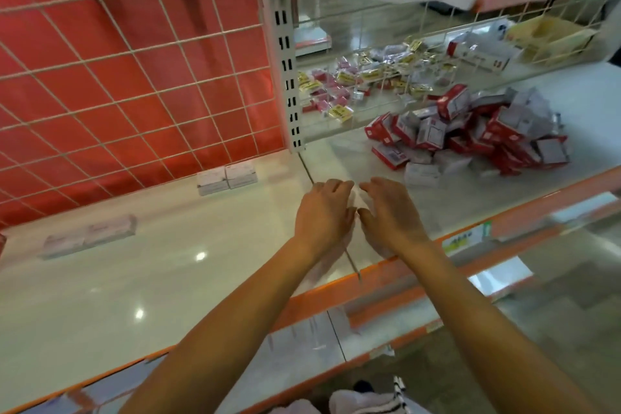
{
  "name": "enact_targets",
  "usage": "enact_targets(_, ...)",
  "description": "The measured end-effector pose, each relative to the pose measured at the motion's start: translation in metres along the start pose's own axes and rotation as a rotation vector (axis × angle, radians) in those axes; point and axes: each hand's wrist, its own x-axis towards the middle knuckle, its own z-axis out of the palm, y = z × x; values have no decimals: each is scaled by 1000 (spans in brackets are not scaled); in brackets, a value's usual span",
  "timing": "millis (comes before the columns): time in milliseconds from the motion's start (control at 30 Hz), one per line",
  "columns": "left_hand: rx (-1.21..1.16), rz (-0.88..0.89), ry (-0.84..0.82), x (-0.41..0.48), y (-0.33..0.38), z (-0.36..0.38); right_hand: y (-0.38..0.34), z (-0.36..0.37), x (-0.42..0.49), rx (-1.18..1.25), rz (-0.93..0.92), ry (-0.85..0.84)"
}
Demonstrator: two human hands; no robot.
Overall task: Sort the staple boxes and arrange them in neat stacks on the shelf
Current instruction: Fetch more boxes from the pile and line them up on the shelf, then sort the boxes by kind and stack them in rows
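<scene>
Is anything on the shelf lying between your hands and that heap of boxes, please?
Nothing visible does. The right hand and left hand sit at the shelf front, and only bare surface separates them from the heap behind and to the right.

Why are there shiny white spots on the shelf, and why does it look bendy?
Head view: the spots are glare from lights on the glossy shelf; the wide lens curves the grid and shelf edges; the pile of boxes and both hands, left and right, look slightly blurred.
</scene>
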Motion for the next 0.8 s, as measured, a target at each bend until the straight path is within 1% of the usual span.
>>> enact_targets(67,15,21,-13,12,16,9,24,-7,6,-27,7,13)
enact_targets(167,14,46,-41,28,35,19,56,-13,19,-27,84,47)
enact_targets(233,12,57,-37,39,46,23,69,-16,23,-56,113,61)
enact_targets(333,80,50,-58,59,57,28,82,-21,25,-43,141,103)
enact_targets(433,138,65,-78,80,61,33,93,-22,31,-36,109,60)
enact_targets(500,149,98,-79,90,60,38,98,-22,35,-36,101,67)
enact_targets(633,172,115,-97,99,58,46,104,-22,41,30,78,183)
enact_targets(667,172,109,-98,99,58,48,105,-22,42,42,69,187)
enact_targets(800,146,140,-74,93,52,57,110,-24,45,83,69,121)
